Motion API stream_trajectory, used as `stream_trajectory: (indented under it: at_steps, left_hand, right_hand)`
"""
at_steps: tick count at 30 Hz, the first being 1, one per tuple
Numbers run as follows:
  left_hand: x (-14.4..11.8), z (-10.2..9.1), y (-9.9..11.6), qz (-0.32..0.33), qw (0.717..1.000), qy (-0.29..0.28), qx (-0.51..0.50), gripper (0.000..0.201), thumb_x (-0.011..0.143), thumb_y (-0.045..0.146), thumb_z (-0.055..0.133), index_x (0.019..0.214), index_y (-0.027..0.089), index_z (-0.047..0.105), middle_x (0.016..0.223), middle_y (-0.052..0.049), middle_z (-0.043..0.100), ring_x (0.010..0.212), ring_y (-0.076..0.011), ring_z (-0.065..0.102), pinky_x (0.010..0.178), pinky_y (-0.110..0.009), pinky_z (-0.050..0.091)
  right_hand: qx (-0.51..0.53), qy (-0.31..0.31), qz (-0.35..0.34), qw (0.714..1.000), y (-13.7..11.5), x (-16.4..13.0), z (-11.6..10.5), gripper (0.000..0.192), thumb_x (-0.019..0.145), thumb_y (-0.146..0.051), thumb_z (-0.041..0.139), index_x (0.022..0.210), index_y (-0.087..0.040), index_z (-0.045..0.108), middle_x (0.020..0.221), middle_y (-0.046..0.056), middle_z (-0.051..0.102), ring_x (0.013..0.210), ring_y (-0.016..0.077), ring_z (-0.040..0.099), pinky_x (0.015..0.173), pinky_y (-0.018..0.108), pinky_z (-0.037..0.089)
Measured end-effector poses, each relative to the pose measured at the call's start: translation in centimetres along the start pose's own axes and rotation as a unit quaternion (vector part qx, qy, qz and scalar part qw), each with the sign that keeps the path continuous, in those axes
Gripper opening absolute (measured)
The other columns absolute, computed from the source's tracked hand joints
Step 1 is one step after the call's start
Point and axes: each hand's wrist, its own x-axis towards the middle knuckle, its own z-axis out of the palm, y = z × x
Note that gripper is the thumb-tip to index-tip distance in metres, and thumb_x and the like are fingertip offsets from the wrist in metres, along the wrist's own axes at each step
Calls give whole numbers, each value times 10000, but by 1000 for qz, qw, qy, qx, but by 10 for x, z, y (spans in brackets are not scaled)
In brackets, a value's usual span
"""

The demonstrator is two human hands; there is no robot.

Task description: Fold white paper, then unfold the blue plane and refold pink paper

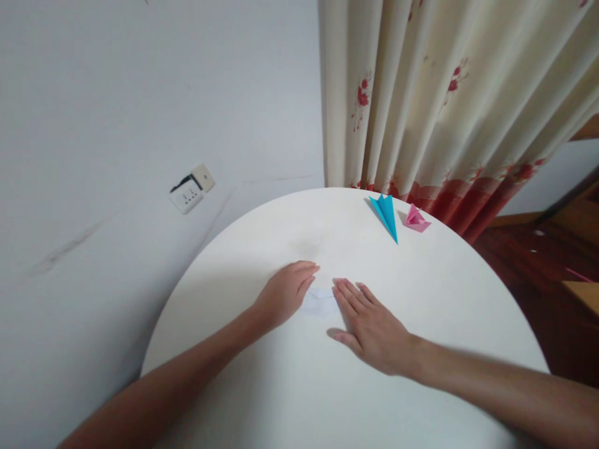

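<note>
A small folded sheet of white paper (319,303) lies flat on the round white table (299,399), hard to tell from the tabletop. At its left edge rests my left hand (284,292), on its side with fingers stretched out and pointing right. My right hand (369,321) lies palm down over the paper's right end, fingers extended and thumb apart. Part of the paper is hidden under both hands. A diagonal fold line shows along its upper edge.
Near the table's far right edge lie a blue paper plane (386,215) and a pink origami piece (416,219). A flowered curtain (421,93) hangs behind them. On the left, a wall carries a power socket (186,196).
</note>
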Motion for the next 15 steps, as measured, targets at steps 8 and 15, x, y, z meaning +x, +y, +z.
stream_trajectory:
  at_steps: [8, 15]
  left_hand:
    - [5, -8, -32, -32, 997, -33, -64, 277, 944, 282, 488, 977, 214, 755, 927, -45, 722, 851, -167, 655, 777, -269, 499]
    - [3, -20, -32, -36, 992, 47, -114, 276, 963, 283, 469, 999, 188, 726, 1023, -53, 736, 956, -167, 671, 865, -282, 519]
  right_hand:
    - [1, -21, -30, 999, 19, 13, -4, 689, 998, -515, 314, 1517, -70, 229, 1553, 210, 257, 1463, 281, 196, 1170, 522, 242]
    - [4, 1, -8, 1000, 15, 12, 1, 680, 991, -494, 362, 1520, -87, 230, 1553, 201, 263, 1461, 278, 206, 1164, 527, 265]
